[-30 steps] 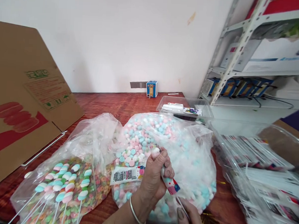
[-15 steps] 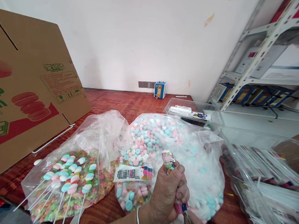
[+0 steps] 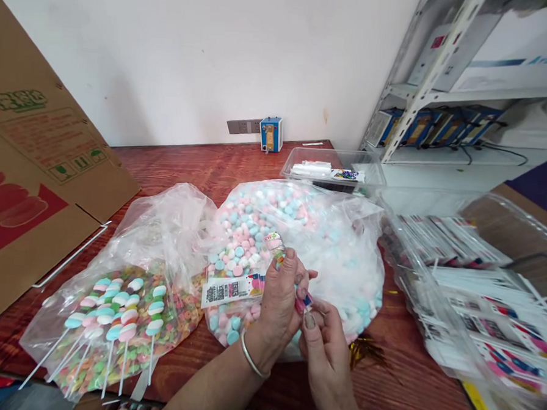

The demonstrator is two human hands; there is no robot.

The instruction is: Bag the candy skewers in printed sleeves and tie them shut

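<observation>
A small candy packet is held by two hands over a big bag of sweets.

A brown table (image 3: 239,166) is seen under everything, with a big cardboard box (image 3: 32,174) leaned at the left. A pile of flat packets (image 3: 475,289) in clear plastic is laid at the right. A big clear bag (image 3: 345,245) is filled with pink, blue and white sweets, and a second bag (image 3: 125,307) beside it is filled with lollipops on sticks. The left hand (image 3: 280,297) is closed around the small candy packet (image 3: 278,251), whose top is poked out above the fingers. The packet's bottom end is pinched by the fingertips of the right hand (image 3: 325,348).
</observation>
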